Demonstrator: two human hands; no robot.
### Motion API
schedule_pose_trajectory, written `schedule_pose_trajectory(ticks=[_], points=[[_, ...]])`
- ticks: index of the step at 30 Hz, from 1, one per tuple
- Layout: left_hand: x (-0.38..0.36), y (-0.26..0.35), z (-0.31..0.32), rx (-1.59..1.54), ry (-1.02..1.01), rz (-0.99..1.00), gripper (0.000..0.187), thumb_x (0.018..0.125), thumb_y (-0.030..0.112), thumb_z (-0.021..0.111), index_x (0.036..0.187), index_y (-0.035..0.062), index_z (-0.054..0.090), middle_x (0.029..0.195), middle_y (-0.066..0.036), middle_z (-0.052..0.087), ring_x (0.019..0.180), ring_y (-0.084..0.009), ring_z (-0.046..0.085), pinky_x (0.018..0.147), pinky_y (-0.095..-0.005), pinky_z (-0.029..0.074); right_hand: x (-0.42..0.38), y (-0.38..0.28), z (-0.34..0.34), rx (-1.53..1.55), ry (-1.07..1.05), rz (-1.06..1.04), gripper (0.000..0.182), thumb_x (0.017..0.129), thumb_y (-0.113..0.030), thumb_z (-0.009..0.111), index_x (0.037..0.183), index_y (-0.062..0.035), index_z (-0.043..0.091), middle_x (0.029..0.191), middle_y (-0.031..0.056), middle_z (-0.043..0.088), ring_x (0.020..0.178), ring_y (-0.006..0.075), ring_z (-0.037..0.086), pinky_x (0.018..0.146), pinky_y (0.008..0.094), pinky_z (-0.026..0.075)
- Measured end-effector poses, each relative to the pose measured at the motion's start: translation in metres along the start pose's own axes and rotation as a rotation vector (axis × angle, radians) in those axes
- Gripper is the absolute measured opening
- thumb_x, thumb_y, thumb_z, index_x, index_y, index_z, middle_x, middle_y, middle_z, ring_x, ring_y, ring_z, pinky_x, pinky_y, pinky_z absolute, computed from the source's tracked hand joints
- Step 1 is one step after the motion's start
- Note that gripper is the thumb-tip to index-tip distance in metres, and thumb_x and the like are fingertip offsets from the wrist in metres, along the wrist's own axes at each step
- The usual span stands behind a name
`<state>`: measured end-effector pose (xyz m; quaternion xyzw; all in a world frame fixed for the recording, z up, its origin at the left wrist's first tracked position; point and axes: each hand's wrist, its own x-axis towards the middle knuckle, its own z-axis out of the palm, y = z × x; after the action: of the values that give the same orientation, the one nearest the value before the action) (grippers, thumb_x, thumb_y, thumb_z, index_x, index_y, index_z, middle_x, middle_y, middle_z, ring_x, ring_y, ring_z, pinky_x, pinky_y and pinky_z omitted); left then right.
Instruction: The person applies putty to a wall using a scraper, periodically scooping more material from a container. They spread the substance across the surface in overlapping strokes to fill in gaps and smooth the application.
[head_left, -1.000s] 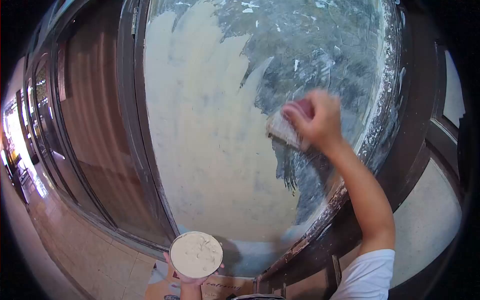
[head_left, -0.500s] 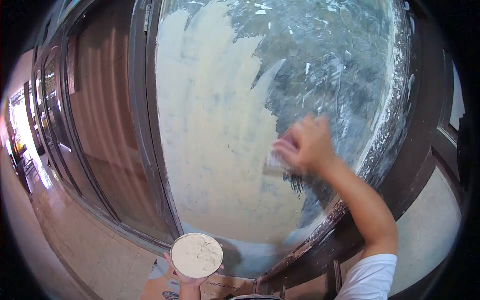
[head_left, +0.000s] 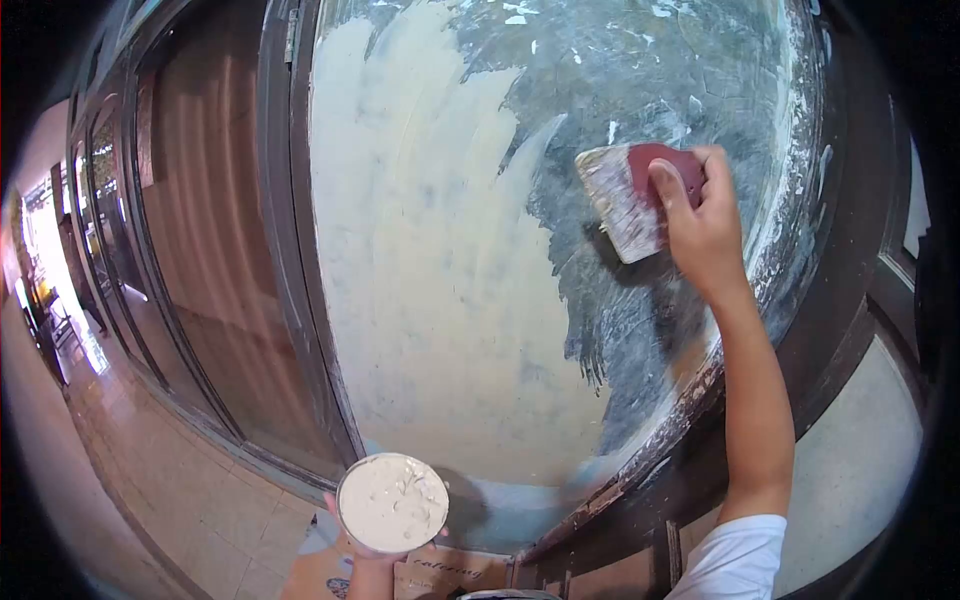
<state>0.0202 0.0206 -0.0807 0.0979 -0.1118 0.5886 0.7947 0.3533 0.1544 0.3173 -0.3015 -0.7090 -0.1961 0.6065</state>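
Observation:
My right hand (head_left: 705, 215) grips a putty knife (head_left: 622, 205) by its dark red handle, thumb along the near side. Its wide blade is smeared with cream filler and points left, over the grey part of the wall panel (head_left: 650, 90). Cream putty (head_left: 430, 250) coats the left and lower panel in vertical strokes, with a ragged edge against the grey. Low down, my left hand (head_left: 372, 560) holds up a round tub (head_left: 392, 503) of cream putty from beneath; its fingers show at both sides of the tub, and the putty surface is lumpy.
Left of the panel stands a dark-framed glass door (head_left: 210, 210) with a brown curtain behind it. A flaking frame (head_left: 780, 230) borders the panel on the right. Printed cardboard (head_left: 440, 575) lies on the tiled floor (head_left: 215, 520) below.
My right hand has moved up and to the right, lifting the putty knife from the coat's edge to over the grey area. The tub has risen slightly.

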Motion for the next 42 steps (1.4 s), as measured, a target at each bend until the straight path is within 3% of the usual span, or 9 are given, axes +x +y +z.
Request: schedule_pose_trajectory(ticks=[3,8,11,12,18,22,31,33,42], points=[[0.019,0.001,0.023,-0.036,-0.126,-0.097,0.125,0.071,0.097,0.053,0.163,0.0174,0.021,0.157,-0.04,0.025,0.113,-0.0729,0.05,0.074,-0.0781,0.054,-0.022,-0.037,-0.001,0.156,-0.249,0.142,0.032,0.101,-0.029,0.069,0.11,-0.0017,0.057,0.092,0.0156,0.069,0.081,0.0256,0.069,0.074,0.0382,0.054],[0.058,-0.012,0.081,-0.009,-0.223,-0.113,0.124,0.071,0.094,0.058,0.162,0.0161,0.024,0.157,-0.041,0.024,0.111,-0.0733,0.051,0.078,-0.0784,0.054,-0.043,-0.074,0.009,-0.139,-0.545,-0.351,0.021,0.092,-0.014,0.068,0.111,-0.0048,0.063,0.09,0.0131,0.067,0.083,0.0331,0.064,0.07,0.0399,0.055],[0.073,-0.014,0.105,-0.009,-0.215,-0.083,0.124,0.071,0.095,0.056,0.162,0.0156,0.025,0.156,-0.041,0.026,0.112,-0.0735,0.05,0.079,-0.0786,0.054,-0.061,-0.084,0.014,-0.068,-0.702,-0.408,0.028,0.09,-0.01,0.065,0.118,-0.0088,0.066,0.1,0.0115,0.067,0.092,0.032,0.067,0.076,0.0417,0.056],[0.08,-0.008,0.103,0.026,-0.327,-0.16,0.124,0.071,0.099,0.049,0.163,0.0195,0.023,0.161,-0.031,0.027,0.125,-0.0724,0.043,0.089,-0.084,0.047,-0.065,-0.087,0.016,-0.072,-0.695,-0.41,0.028,0.09,-0.01,0.065,0.118,-0.0088,0.066,0.1,0.0115,0.067,0.092,0.032,0.067,0.076,0.0417,0.056],[0.098,0.0,0.135,0.098,-0.338,-0.152,0.121,0.075,0.096,0.049,0.162,0.0159,0.026,0.159,-0.033,0.03,0.116,-0.0735,0.048,0.082,-0.0815,0.051,-0.072,-0.106,0.008,-0.183,-0.761,-0.699,0.03,0.083,-0.013,0.064,0.112,-0.008,0.07,0.112,0.0051,0.069,0.107,0.0296,0.062,0.087,0.042,0.053],[0.098,0.005,0.154,0.054,-0.342,-0.148,0.119,0.076,0.096,0.047,0.162,0.0168,0.025,0.16,-0.032,0.028,0.121,-0.0734,0.045,0.087,-0.0838,0.048,-0.073,-0.113,0.009,-0.199,-0.738,-0.741,0.031,0.085,-0.019,0.063,0.111,-0.006,0.072,0.103,0.0083,0.072,0.112,0.0281,0.063,0.085,0.0393,0.051],[0.088,0.011,0.159,0.099,-0.268,-0.171,0.124,0.073,0.099,0.044,0.162,0.0149,0.024,0.159,-0.033,0.03,0.117,-0.073,0.048,0.081,-0.0824,0.051,-0.08,-0.14,0.007,-0.216,-0.762,-0.688,0.029,0.086,-0.018,0.062,0.111,-0.0067,0.071,0.104,0.0081,0.071,0.114,0.0275,0.063,0.088,0.0396,0.051],[0.088,0.016,0.148,0.206,-0.345,-0.225,0.128,0.069,0.104,0.037,0.164,0.0196,0.02,0.165,-0.026,0.024,0.134,-0.0674,0.038,0.091,-0.0863,0.043,-0.085,-0.143,0.006,-0.221,-0.76,-0.674,0.029,0.086,-0.018,0.062,0.111,-0.0067,0.071,0.104,0.0082,0.071,0.115,0.0275,0.063,0.088,0.0396,0.051],[0.08,0.009,0.139,0.313,-0.335,-0.27,0.125,0.071,0.104,0.032,0.164,0.0206,0.02,0.166,-0.023,0.025,0.14,-0.0587,0.039,0.093,-0.0864,0.042,-0.104,-0.154,-0.004,-0.231,-0.732,-0.64,0.028,0.084,-0.018,0.064,0.108,-0.0066,0.072,0.104,0.0071,0.072,0.11,0.0256,0.065,0.084,0.0383,0.05]])
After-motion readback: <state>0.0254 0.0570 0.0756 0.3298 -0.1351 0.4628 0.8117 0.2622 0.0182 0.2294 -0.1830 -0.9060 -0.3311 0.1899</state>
